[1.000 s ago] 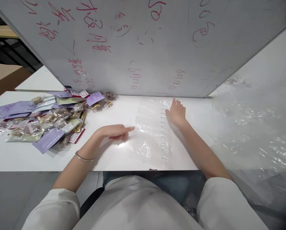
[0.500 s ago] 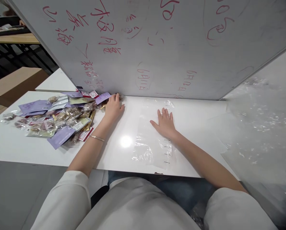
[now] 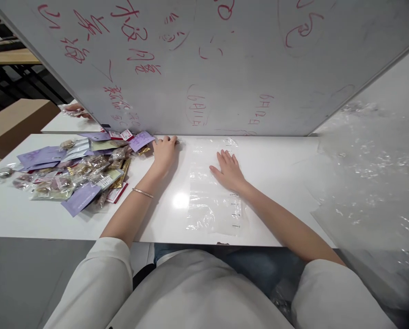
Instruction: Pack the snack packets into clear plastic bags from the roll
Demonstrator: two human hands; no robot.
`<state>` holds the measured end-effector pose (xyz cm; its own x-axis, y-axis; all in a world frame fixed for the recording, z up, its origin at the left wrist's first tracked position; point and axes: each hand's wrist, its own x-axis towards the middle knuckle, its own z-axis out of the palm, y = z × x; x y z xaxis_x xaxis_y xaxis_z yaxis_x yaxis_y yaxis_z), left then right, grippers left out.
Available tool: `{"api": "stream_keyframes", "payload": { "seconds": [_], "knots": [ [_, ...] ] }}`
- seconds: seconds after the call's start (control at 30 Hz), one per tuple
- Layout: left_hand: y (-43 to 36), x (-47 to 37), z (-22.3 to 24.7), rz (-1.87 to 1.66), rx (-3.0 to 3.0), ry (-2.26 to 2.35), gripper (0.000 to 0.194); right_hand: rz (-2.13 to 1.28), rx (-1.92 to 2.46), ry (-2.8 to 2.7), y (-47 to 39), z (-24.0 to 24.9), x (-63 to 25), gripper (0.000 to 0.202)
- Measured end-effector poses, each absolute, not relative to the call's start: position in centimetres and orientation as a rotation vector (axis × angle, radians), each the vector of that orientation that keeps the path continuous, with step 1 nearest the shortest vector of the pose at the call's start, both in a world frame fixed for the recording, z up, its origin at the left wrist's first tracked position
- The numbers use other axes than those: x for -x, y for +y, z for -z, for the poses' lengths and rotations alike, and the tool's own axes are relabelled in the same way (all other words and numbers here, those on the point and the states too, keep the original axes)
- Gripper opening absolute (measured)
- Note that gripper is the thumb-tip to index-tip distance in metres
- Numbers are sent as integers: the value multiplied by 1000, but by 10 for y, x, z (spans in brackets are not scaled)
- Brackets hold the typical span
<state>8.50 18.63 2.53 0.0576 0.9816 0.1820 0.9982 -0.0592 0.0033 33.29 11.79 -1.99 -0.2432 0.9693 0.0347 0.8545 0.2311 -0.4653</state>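
My left hand is at the base of the whiteboard, just right of a pile of packets. Its fingers curl down over a small wrapped packet, which is mostly hidden under them. My right hand lies open, fingers spread, on the upper right part of a flat clear plastic bag. In the pile are purple pouches, clear-wrapped pieces and red-and-white packs.
A whiteboard with red writing stands along the table's far edge. Many clear plastic bags are heaped on the right. Behind the board at left, another person's hand holds a wrapped packet. A cardboard box stands beyond the table.
My left hand has moved a little right, away from the pile, with the small packet under its fingers. Another person's hand has appeared behind the board. The view has shifted slightly right.
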Motion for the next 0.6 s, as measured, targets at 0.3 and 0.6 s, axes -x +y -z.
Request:
{"api": "stream_keyframes", "payload": {
  "seconds": [0.3,0.6],
  "knots": [
    [58,-149,-33,228,2611,-1013,45,-602,1308,-1611,119,10,-361,43],
    [42,-157,3,462,2889,-841,39,-554,1074,-2592,10,-43,-406,79]
  ]
}}
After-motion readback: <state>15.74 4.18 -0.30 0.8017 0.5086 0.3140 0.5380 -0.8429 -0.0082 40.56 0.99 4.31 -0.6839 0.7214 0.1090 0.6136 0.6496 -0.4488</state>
